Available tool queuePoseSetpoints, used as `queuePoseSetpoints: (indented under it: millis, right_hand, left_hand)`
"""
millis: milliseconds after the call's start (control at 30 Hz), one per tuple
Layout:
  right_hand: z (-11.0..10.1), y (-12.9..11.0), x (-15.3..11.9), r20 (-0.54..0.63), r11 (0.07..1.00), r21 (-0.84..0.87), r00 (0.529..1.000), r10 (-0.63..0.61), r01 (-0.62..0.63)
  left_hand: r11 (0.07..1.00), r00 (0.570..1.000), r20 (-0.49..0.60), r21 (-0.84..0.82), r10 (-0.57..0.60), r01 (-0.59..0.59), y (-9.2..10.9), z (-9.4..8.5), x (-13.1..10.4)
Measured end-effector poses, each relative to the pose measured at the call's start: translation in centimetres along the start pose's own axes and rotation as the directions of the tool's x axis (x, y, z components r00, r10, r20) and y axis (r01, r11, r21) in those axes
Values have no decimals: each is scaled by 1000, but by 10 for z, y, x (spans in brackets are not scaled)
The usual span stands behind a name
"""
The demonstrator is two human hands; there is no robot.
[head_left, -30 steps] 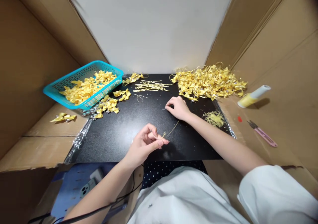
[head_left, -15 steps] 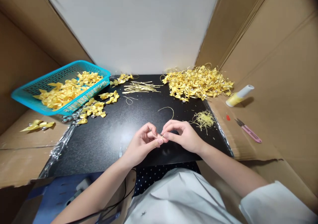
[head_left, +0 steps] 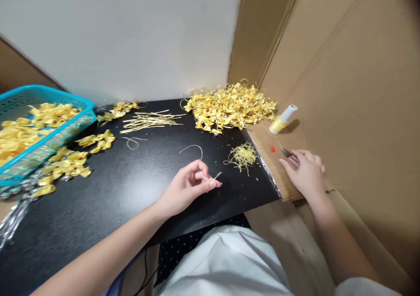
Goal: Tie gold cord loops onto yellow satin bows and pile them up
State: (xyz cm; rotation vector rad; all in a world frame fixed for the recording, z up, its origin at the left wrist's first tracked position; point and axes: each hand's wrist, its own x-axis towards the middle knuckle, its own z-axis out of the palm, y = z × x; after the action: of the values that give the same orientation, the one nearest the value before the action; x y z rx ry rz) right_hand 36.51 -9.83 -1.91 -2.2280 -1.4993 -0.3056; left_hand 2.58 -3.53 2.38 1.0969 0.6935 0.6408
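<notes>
My left hand [head_left: 188,189] is over the front of the black table, thumb and fingertips pinched on a thin yellow cord [head_left: 217,176]. One end of the cord pokes out past the fingertips, and a loop of it curves up behind the hand. Far to the right, my right hand [head_left: 308,173] is at a pair of pink-handled thread snips [head_left: 293,158] lying on the cardboard. Its thumb is spread away from the fingers, which partly cover the handle.
A tangle of cord scraps [head_left: 244,156] lies between the hands. Behind are a heap of yellow bows [head_left: 232,108], cut cords [head_left: 151,121] and a white-and-yellow tube [head_left: 282,119]. A blue basket [head_left: 93,108] of bows stands left, with loose bows [head_left: 67,165] beside it. Cardboard walls [head_left: 354,90] enclose the right.
My right hand has left the cord and moved right to the snips. My left hand still pinches the cord. The view has turned to the right.
</notes>
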Motion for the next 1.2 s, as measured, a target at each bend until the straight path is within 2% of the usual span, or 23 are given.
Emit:
queuePoseSetpoints:
  millis: [100, 267, 367, 433, 467, 500, 567, 633, 733, 933, 1200]
  right_hand:
    - [3, 24, -4, 22, 997, -70, 999, 30, -29]
    - [3, 25, 3, 21, 999, 38, 1000, 5, -6]
    - [-4, 21, 1, 2, 970, 224, 995, 96, -94]
    - [-13, 11, -8, 134, 873, 440, 977, 168, -211]
    - [-17, 3, -13, 261, 784, 553, 952, 158, -282]
    - [-21, -7, -18, 406, 686, 632, 908, 103, -360]
    - [-25, -26, -26, 628, 508, 686, 777, -52, -520]
    - [-25, -40, -28, 706, 379, 687, 693, -146, -620]
    - [-20, -46, -23, 725, 283, 687, 662, -190, -670]
    - [-12, -45, -13, 759, 220, 650, 607, -234, -727]
    - [-10, -52, -11, 765, 203, 644, 624, -161, -737]
  left_hand:
    - [999, 998, 63, 39, -7, 4, 1, 15, 19]
    - [990, 990, 141, 137, -1, -19, -5, 38, 50]
    - [977, 989, 148, 203, 29, -59, -9, 50, 65]
    - [960, 989, 133, 265, 58, -92, -11, 58, 73]
    - [949, 990, 120, 296, 74, -107, -12, 62, 78]
    - [939, 990, 105, 322, 90, -120, -13, 65, 81]
    - [920, 990, 83, 368, 113, -136, -15, 70, 89]
    - [902, 989, 75, 406, 128, -147, -17, 73, 95]
    - [887, 987, 89, 432, 136, -161, -19, 73, 100]
    - [894, 988, 103, 425, 112, -146, -19, 70, 102]
    - [897, 988, 107, 416, 112, -147, -20, 68, 106]
